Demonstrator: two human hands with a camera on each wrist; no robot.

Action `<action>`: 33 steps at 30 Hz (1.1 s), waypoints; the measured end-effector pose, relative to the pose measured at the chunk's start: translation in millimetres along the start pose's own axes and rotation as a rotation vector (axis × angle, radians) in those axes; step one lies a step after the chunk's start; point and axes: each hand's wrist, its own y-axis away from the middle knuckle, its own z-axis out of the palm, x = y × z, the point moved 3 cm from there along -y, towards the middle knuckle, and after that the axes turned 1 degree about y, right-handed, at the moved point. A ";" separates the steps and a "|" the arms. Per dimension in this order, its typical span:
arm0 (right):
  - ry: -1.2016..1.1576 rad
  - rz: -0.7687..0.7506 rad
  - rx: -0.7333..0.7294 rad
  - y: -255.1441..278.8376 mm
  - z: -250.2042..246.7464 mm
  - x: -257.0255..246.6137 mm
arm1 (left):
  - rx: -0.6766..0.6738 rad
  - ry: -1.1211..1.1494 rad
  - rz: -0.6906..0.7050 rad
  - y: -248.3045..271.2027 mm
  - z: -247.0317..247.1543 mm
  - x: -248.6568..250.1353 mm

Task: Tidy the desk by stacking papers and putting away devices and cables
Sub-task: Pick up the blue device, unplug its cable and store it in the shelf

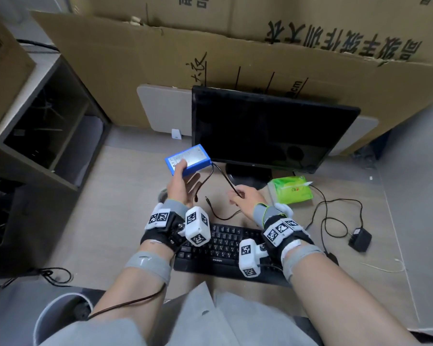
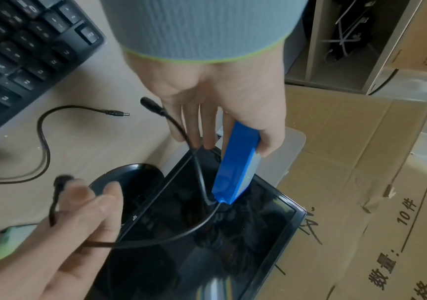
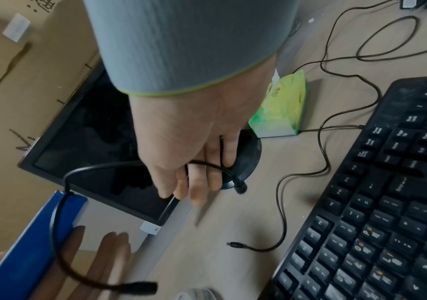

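Note:
My left hand [image 1: 184, 182] holds a blue battery pack [image 1: 191, 158] above the desk in front of the monitor, thumb on top and fingers underneath; the left wrist view shows the pack [image 2: 238, 162] edge-on. Two black leads leave its right end. The short lead [image 1: 200, 186] hangs free with a barrel socket. My right hand [image 1: 243, 196] pinches the other lead [image 1: 226, 179], which crosses its fingers [image 3: 202, 182] in the right wrist view. A separate cable's barrel plug [image 1: 208, 200] lies loose on the desk between my hands.
A black monitor [image 1: 260, 131] stands behind, a black keyboard [image 1: 223, 248] under my wrists. At right lie a green tissue pack [image 1: 291, 189] and a black power adapter [image 1: 359, 239] with looped cable. Cardboard boxes [image 1: 235, 53] wall the back; a shelf unit [image 1: 48, 126] stands at left.

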 end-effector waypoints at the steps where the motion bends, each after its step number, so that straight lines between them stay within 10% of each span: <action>1: -0.108 -0.003 -0.002 1.6 3.5 -2.2 | -0.031 0.010 0.003 2.4 2.0 1.0; 11: -0.745 -0.016 -0.138 17.8 -12.9 -64.0 | -0.192 -0.338 -0.072 24.9 13.5 -24.0; 19: -0.587 -0.177 -0.099 19.5 -11.9 -57.3 | -0.067 -0.168 0.178 41.3 -12.1 -4.3; 24: -0.471 -0.174 -0.206 21.6 12.0 -67.5 | -0.090 -0.484 0.029 58.6 -46.9 -11.3; 33: -0.538 -0.408 -0.251 45.1 16.7 -117.7 | 0.180 0.046 0.030 82.7 -93.3 0.0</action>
